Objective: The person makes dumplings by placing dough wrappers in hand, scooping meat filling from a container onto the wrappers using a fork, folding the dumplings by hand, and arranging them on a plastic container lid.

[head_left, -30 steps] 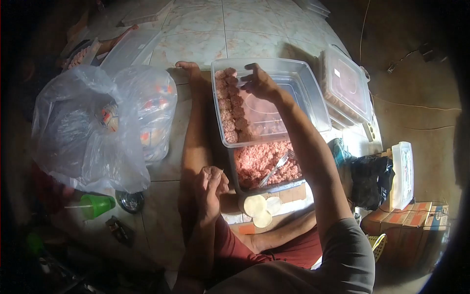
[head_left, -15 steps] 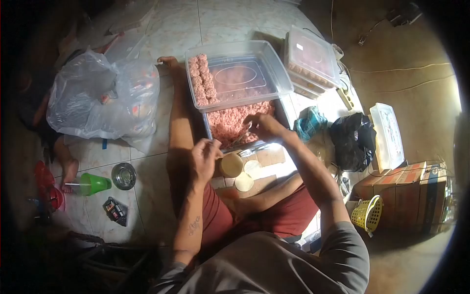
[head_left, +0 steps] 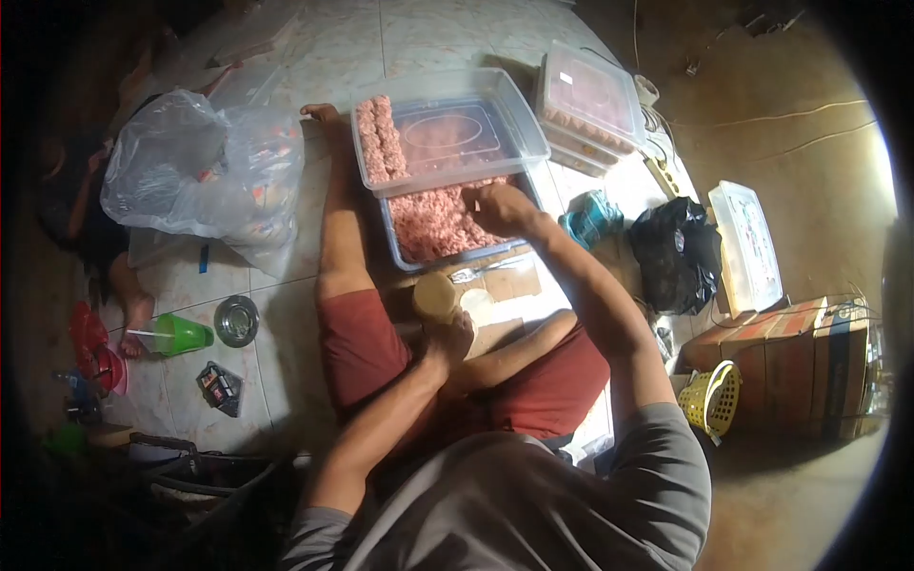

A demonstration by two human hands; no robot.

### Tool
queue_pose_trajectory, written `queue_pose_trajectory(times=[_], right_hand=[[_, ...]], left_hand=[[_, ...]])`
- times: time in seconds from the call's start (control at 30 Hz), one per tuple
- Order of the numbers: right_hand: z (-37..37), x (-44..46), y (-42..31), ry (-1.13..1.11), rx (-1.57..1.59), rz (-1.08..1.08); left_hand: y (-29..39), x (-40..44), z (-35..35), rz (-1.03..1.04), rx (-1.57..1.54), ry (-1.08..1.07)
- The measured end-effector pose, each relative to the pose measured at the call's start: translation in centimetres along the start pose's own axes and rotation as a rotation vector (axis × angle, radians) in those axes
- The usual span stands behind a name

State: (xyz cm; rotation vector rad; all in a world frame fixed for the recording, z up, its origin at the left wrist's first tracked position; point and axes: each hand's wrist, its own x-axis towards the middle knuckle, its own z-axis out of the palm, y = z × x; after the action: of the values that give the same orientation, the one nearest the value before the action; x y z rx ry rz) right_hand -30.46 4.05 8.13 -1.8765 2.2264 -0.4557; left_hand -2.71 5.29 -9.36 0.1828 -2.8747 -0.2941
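My right hand (head_left: pixel 502 208) is closed at the right side of the ground meat (head_left: pixel 428 221), which fills a lower tub; what its fingers hold is too small to make out. My left hand (head_left: pixel 449 335) is below the tub, its fingers round a round tan wrapper (head_left: pixel 435 296). Beside it lie pale wrappers (head_left: pixel 475 305) and a fork (head_left: pixel 487 267). A clear tray (head_left: pixel 450 175) rests over the far part of the tub, with rows of meat portions (head_left: pixel 381 139) along its left side.
Stacked lidded containers (head_left: pixel 592 99) stand at the upper right. A black bag (head_left: pixel 674 255), yellow basket (head_left: pixel 712 398) and cardboard boxes (head_left: pixel 776 366) are on the right. A plastic bag (head_left: pixel 190 171), green cup (head_left: pixel 181 334) and glass ashtray (head_left: pixel 236 321) lie left, near another person's foot (head_left: pixel 138 312).
My right hand has come back from the tray to the meat. My left hand has moved down to the wrappers and taken hold of one. The camera view has shifted too.
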Motion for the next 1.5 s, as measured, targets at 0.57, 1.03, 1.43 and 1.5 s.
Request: queue_pose_trajectory(times=[0.57, 1.03, 1.43, 1.5], right_hand=[[-4.0, -13.4, -5.5, 0.202, 1.770, 0.183], [14.1, -14.1, -3.8, 0.220, 0.106, 0.311], [14.3, -16.8, -0.7, 0.355, 0.278, 0.260], [12.3, -16.8, -1.0, 0.238, 0.411, 0.357]], left_hand=[[1.2, 1.2, -4.0, 0.086, 0.020, -0.090], [-6.2, -0.3, -16.2, -0.669, -1.789, -0.039], [-7.4, 3.0, -10.8, -0.703, -1.100, 0.027], [-7.2, 3.3, -11.3, -0.733, -1.120, 0.031]])
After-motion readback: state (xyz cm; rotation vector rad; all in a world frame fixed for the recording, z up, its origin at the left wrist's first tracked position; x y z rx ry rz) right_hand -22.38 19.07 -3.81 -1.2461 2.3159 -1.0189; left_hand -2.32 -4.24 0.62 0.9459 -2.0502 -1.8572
